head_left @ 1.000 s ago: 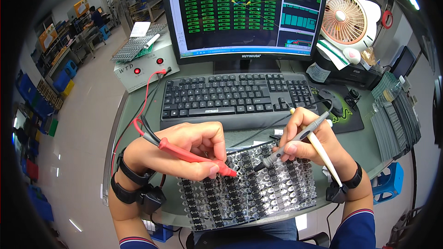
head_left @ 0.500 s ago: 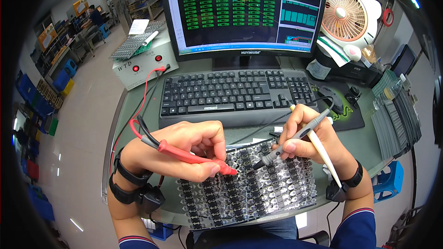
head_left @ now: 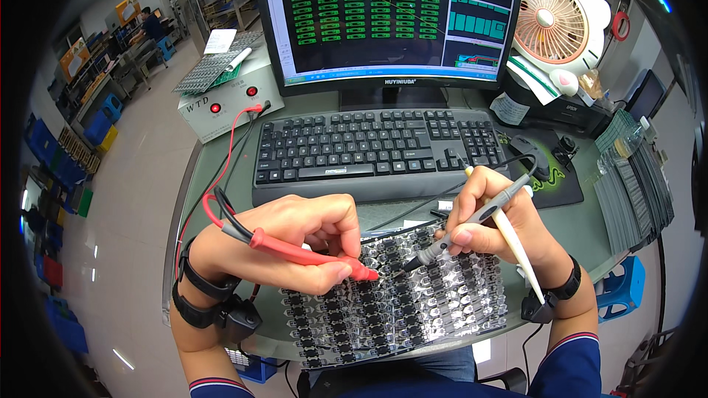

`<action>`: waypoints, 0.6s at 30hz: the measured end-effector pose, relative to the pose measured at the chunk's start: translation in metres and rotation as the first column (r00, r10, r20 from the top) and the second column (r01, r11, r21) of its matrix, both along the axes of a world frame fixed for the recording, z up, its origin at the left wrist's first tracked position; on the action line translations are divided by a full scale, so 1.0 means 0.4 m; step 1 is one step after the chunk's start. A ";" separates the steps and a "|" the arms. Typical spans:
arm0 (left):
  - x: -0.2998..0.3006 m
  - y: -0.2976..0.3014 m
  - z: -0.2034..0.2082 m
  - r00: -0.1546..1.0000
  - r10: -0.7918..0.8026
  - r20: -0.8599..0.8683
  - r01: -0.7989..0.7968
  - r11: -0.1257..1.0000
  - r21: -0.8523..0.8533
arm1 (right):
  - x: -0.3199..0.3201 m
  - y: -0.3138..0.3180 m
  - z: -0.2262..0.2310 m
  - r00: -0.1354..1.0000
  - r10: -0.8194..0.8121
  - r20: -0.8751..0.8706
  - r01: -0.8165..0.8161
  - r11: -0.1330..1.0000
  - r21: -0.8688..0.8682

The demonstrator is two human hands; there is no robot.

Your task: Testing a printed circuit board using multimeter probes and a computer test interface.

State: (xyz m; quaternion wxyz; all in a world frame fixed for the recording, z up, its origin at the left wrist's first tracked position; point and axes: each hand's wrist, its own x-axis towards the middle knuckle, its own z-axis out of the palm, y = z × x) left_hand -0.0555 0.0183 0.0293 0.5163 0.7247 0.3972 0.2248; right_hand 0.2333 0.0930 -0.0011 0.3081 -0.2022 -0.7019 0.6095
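Note:
My left hand (head_left: 295,239) is closed around a red test probe (head_left: 287,250), its tip on or just above the circuit board panel (head_left: 398,317). A grey and black test probe (head_left: 483,212) is held pen-like in my right hand (head_left: 509,225). Its dark tip points at the panel, close to the red tip; contact cannot be made out. The same hand also keeps a cream-coloured stick (head_left: 520,250) between its fingers, slanting down toward my wrist. Rows of small black and silvery boards make up the panel, which lies tilted at the desk's near edge.
Behind my hands is a black keyboard (head_left: 346,147) below a monitor (head_left: 369,29). A grey test box (head_left: 232,99) with red lights stands left, wired to the red probe. At right are a mouse (head_left: 532,158), a fan (head_left: 549,22) and stacked dark panels (head_left: 634,191).
The yellow marks and lines on the monitor have changed place. Both hands, the probes and the panel stay almost still; the view has shifted slightly.

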 end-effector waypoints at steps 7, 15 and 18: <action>0.001 0.001 0.000 1.000 -0.013 0.004 0.013 1.000 0.011 | 0.001 0.000 -0.001 1.000 -0.004 0.003 0.004 1.000 0.007; 0.000 0.004 0.008 0.991 0.019 0.130 -0.001 0.991 -0.136 | -0.002 -0.010 0.033 0.999 -0.040 0.026 0.040 0.999 -0.001; 0.016 0.002 0.020 0.983 0.020 0.184 0.006 0.990 -0.142 | -0.006 -0.012 0.083 0.991 -0.130 0.014 0.129 0.990 0.057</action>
